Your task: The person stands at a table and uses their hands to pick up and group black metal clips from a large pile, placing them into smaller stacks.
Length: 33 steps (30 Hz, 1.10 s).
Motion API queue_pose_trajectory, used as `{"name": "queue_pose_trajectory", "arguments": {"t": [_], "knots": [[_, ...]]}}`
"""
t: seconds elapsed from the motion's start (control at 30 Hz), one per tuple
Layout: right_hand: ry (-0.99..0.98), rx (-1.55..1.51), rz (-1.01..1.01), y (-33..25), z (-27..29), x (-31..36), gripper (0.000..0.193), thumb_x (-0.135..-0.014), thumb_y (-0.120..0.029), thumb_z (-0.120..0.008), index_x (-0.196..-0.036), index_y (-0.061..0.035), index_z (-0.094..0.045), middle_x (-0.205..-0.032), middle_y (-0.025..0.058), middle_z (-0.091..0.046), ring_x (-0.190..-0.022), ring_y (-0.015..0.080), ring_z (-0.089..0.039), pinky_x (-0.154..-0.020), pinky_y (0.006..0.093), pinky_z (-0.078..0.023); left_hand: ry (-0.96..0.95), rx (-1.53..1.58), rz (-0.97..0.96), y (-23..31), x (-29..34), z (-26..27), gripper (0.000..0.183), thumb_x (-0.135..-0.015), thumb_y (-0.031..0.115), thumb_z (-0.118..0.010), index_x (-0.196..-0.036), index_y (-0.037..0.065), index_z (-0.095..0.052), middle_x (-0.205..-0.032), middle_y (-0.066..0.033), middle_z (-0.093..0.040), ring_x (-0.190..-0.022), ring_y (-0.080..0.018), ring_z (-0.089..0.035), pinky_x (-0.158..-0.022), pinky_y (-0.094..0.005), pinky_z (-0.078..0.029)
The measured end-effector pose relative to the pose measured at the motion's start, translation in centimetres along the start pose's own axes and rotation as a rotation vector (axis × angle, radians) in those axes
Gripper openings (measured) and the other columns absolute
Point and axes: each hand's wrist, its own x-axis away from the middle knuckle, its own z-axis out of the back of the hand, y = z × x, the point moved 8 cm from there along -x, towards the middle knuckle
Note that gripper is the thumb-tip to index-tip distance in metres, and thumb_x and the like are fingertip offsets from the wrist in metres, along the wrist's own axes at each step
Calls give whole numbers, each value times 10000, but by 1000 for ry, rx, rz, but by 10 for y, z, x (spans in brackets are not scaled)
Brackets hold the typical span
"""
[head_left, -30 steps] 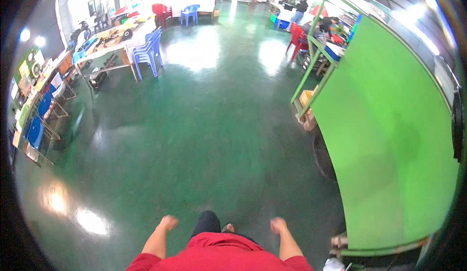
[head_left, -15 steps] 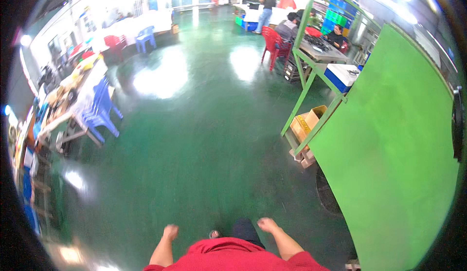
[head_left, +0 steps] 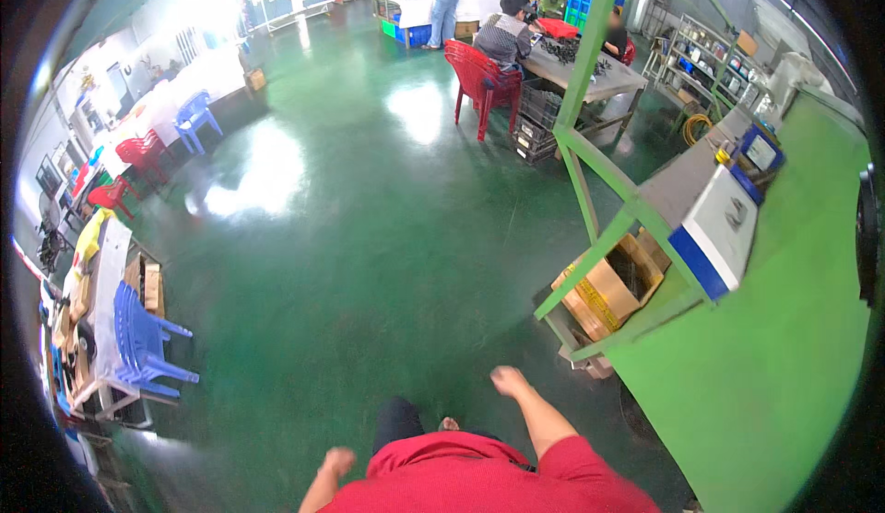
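Observation:
My right hand (head_left: 507, 381) is swung forward over the green floor (head_left: 350, 283), its fingers curled in and no object showing in it. Lower and further left, my left hand (head_left: 339, 462) hangs beside my red shirt, a little smeared by motion, so its fingers cannot be made out. Neither hand touches anything. Nearest to the right hand is an open cardboard box (head_left: 590, 310) on the low shelf of a green metal frame (head_left: 593, 181).
A green panel (head_left: 765, 375) lies along my right, with a white and blue box (head_left: 714, 227) beside it. Stacked blue chairs (head_left: 143, 338) stand by a cluttered table at left. Ahead, several people work near red chairs (head_left: 479, 80) and a table (head_left: 604, 80).
I have moved forward and the view has turned right; the green frame and cardboard box now appear larger and closer. My right hand has swung forward, my left back.

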Motion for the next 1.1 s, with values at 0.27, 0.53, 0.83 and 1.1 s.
{"name": "queue_pose_trajectory", "arguments": {"t": [0.27, 0.53, 0.83, 1.1], "knots": [[76, -343, 72, -178, 210, -374, 238, -766, -210, -496, -944, -92, -600, -860, 94, -628, -829, 240, -596, -740, 349, -463, -390, 199, 293, -170, -100, 148, 180, -697, 207, -513, -732, 87, -643, -831, -113, -625, -775, -273, -602, -632, -387, -482], [-206, -115, -345, -6, 231, -544, 259, -726, -215, -507, -951, -165, -626, -1001, 98, -596, -973, 267, -545, -834, 385, -432, 717, 572, 275, -366, -476, 733, 194, -753, 193, -474, -688, 35, -565, -676, -148, -584, -648, -303, -560, -585, -394, -450], [-171, -98, -573, 154, 447, -756, 266, -760, -134, -443, -960, -78, -609, -1022, 169, -572, -975, 314, -538, -815, 397, -438, 499, 1126, 24, -188, -715, 1040, 245, -820, 246, -518, -947, 54, -601, -774, -14, -597, -695, -110, -549, -561, -254, -424], [199, -347, -202, 246, 678, -951, 221, -804, -239, -487, -937, -101, -597, -936, 111, -607, -890, 294, -565, -766, 399, -442, -606, 111, -12, -192, -821, 847, 321, -746, 340, -480, -885, 86, -619, -901, -141, -603, -754, -243, -583, -655, -368, -457]]}}
